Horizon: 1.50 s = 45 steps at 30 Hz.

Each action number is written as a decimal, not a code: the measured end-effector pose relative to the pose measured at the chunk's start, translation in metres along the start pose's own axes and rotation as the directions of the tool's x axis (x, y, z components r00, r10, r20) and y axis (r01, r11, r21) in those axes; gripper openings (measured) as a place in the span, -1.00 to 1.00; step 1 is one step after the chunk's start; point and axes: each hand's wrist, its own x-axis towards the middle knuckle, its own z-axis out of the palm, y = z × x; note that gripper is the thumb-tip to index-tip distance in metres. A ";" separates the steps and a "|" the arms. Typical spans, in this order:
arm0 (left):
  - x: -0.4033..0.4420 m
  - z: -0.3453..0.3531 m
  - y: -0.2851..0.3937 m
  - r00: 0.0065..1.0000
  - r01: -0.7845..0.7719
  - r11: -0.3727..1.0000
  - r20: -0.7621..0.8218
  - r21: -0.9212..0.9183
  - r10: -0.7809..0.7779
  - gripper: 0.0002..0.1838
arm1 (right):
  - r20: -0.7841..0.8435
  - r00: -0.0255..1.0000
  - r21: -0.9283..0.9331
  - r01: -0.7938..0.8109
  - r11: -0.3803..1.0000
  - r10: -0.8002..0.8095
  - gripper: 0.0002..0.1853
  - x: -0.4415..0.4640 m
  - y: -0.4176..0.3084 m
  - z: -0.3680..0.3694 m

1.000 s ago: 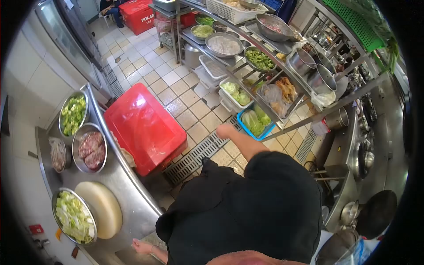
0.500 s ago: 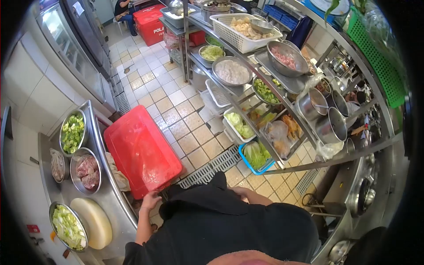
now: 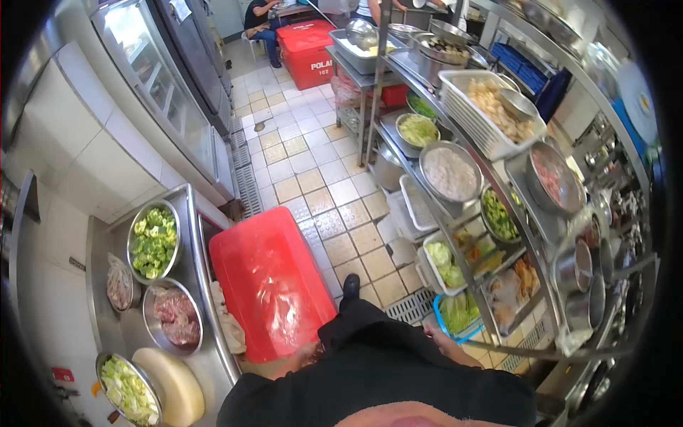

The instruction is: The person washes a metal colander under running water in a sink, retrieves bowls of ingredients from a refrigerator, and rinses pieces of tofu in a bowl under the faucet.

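My left hand (image 3: 304,356) hangs low beside my dark clothing, at the near edge of a large red cooler box (image 3: 270,277) on the floor. Its fingers are blurred and partly hidden, and I cannot tell whether they touch the lid. On my other side, my right hand (image 3: 444,343) is low, close to a blue-rimmed basket (image 3: 439,313) of leafy greens. Its fingertips are mostly turned out of sight, and nothing can be made out in it. One black shoe (image 3: 351,285) shows on the tiles beyond my clothing.
To the left, a steel counter (image 3: 191,213) bears bowls of chopped greens, raw meat and a round pale board (image 3: 171,388). A steel shelf rack (image 3: 452,235) with food containers stands right. Tiled floor (image 3: 313,181) runs between them toward another red cooler (image 3: 306,53) and seated person (image 3: 262,25).
My view has shifted, so the cooler, counter and rack sit lower and farther right in the picture. A black shoe has come into sight. Both hands stay low at my sides.
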 end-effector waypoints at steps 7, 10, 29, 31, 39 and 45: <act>0.122 -0.077 0.127 0.949 0.226 0.842 0.306 -0.490 -0.077 -0.45 | 0.173 0.978 -0.131 -0.095 0.987 0.117 -0.47 0.058 -0.242 0.071; 0.067 -0.130 0.233 0.983 0.121 0.929 0.169 -0.351 -0.064 -0.38 | 0.161 0.943 0.048 0.286 0.957 -0.290 -0.77 0.052 -0.359 0.107; 0.152 -0.323 0.666 0.092 -0.964 0.252 -0.779 0.088 0.620 -0.60 | 0.694 0.417 0.081 0.765 0.639 -0.587 -0.87 -0.072 -0.728 0.604; 0.114 -0.339 0.701 0.074 -0.970 0.224 -0.768 0.092 0.636 -0.67 | 0.779 0.454 0.103 0.587 0.803 -0.432 -0.81 -0.016 -0.752 0.620; 0.103 -0.458 0.742 0.401 -0.853 0.504 -0.448 0.136 0.799 -0.60 | 0.830 0.514 -0.024 0.420 0.907 -0.216 -0.64 0.099 -0.889 0.685; 0.060 -0.580 0.868 0.391 -0.878 0.474 -0.481 0.060 0.785 -0.16 | 0.567 0.734 0.112 0.381 0.918 -0.374 -0.54 0.137 -0.988 0.730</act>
